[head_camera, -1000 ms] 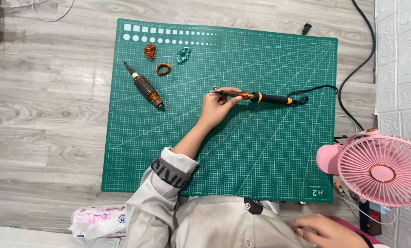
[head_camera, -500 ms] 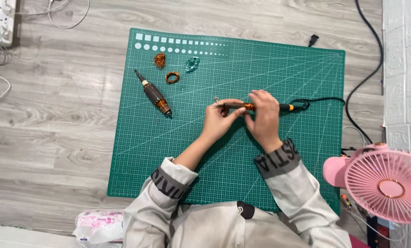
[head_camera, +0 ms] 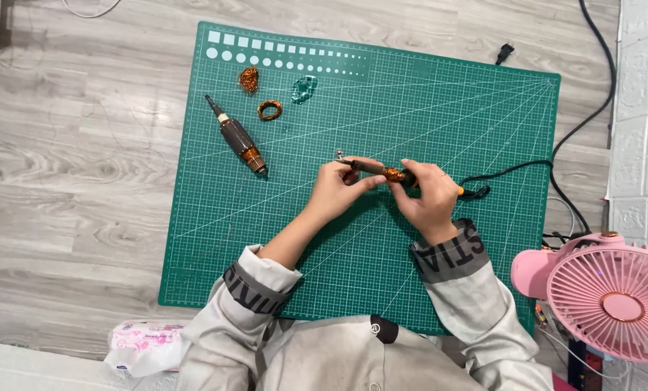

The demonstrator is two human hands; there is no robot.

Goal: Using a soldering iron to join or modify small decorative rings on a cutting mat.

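A dark rod-shaped tool [head_camera: 382,172] with an orange band and a black cord lies level above the green cutting mat [head_camera: 425,94]. My left hand [head_camera: 336,190] pinches its metal-tipped front end. My right hand [head_camera: 429,197] grips the middle of its handle. A second motor rotor with a copper winding [head_camera: 237,137] lies on the mat to the left, apart from both hands. Beyond it sit a tangle of copper wire [head_camera: 249,78], a small copper coil ring [head_camera: 270,110] and a clear greenish piece [head_camera: 304,88].
A pink desk fan [head_camera: 613,297] stands at the lower right, off the mat. Black cables [head_camera: 592,108] run along the right side, with a plug [head_camera: 503,53] at the mat's top edge. A pink-printed tissue pack [head_camera: 144,346] lies at the lower left on the wooden floor.
My right hand came up from the lower right and took hold of the tool's handle. The left hand stayed at the tool's front end. The view shifted slightly.
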